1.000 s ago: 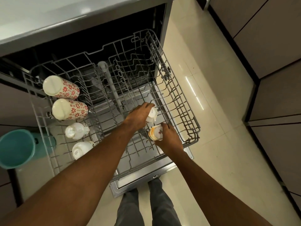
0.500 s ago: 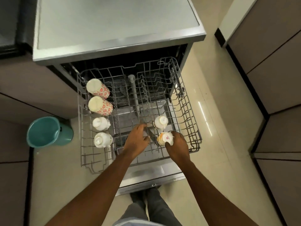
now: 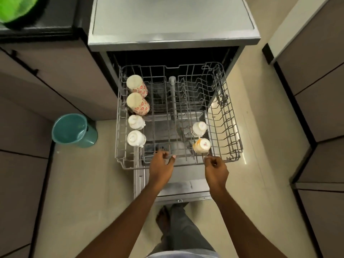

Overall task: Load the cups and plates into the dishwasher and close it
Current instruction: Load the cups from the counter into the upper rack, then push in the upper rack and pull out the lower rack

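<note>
The dishwasher (image 3: 173, 36) stands open with its wire rack (image 3: 233, 127) pulled out over the lowered door (image 3: 184, 190). Along the rack's left side lie two tall floral cups (image 3: 137, 84) (image 3: 138, 104) and two small white cups (image 3: 136, 122) (image 3: 136, 138). At the front right sit a white cup (image 3: 199, 128) and an orange-tinted cup (image 3: 201, 145). My left hand (image 3: 162, 165) hovers over the rack's front rim, fingers spread, holding nothing. My right hand (image 3: 216, 169) is just in front of the orange-tinted cup, fingers loosely curled and apart from it. No plates are in view.
A teal bucket (image 3: 74, 130) stands on the floor left of the rack. Cabinet fronts (image 3: 320, 90) line the right side and more run along the left. A green object (image 3: 13, 10) sits on the dark counter at top left. My legs are below the door's edge.
Both hands have let go of the two front-right cups and drawn back to the rack's front rim. The camera has risen and pulled back, showing the whole dishwasher.
</note>
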Available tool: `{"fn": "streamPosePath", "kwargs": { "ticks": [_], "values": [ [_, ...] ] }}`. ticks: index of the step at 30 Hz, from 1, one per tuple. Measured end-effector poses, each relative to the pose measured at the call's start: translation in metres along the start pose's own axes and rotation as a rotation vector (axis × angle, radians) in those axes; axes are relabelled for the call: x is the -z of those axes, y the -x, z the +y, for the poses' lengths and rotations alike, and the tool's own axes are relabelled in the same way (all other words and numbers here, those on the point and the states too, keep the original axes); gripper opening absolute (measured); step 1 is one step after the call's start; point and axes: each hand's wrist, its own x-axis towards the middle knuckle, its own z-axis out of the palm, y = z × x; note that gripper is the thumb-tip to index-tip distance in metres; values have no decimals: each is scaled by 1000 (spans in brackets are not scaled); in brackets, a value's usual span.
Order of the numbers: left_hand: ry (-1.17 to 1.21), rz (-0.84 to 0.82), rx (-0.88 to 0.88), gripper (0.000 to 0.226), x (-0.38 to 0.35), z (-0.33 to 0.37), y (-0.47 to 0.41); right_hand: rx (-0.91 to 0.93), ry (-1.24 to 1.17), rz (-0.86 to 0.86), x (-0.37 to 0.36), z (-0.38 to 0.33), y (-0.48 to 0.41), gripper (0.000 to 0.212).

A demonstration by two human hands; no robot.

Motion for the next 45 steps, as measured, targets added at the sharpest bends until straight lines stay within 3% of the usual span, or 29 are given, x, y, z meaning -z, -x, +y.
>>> {"fn": "streamPosePath", "kwargs": {
  "ticks": [6, 9, 11, 15, 20, 25, 34, 42, 45],
  "values": [
    [287, -58, 493, 39, -10, -22, 21, -501, -353, -176, -1, 7, 15, 35],
    [554, -10, 708, 34, -12, -25, 15, -601, -472, -258, -8, 3, 11, 30],
    [777, 60, 751, 23, -14, -25, 9, -610, -524, -254, -15, 3, 1, 23],
    [985, 192, 764, 19, -21, -26, 2, -609, -558, -211, -25, 3, -12, 13],
    [1021, 271, 769, 16, -35, -19, -13, -607, -535, -98, -32, -5, -31, 9],
    [1073, 359, 733, 15, -39, 2, -52, -567, -558, -123, -48, -30, -55, 5],
    [1101, 325, 670, 19, -30, 37, -148, -515, -596, -178, -97, -88, -129, 2],
    [1070, 254, 456, 23, -21, 63, -231, -387, -641, -208, -145, -132, -196, 18],
    [1054, 222, 274, 34, -23, 71, -261, -331, -675, -225, -167, -149, -214, 14]
  ]
}}
